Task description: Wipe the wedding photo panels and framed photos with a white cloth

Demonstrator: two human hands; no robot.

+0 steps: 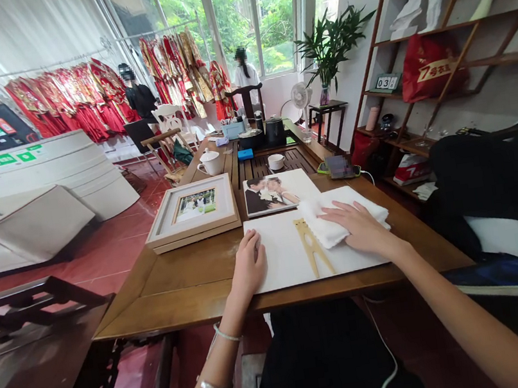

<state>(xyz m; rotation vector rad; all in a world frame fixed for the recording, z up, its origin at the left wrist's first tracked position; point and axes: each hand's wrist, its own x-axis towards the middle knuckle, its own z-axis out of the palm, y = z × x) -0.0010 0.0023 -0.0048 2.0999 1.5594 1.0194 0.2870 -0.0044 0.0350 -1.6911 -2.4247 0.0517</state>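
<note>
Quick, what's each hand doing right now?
Left hand: open, fingers bent, resting on the white board near its left edge.
Right hand: open, flat on the white cloth.

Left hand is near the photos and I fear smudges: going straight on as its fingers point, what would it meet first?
Probably the wedding photo print, just beyond the white board under the left hand; depth is unclear.

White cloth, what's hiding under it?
The white cloth lies on a big white board, with its far edge reaching the wedding photo. The right hand rests flat on top. Whatever lies directly beneath the cloth is covered.
</note>
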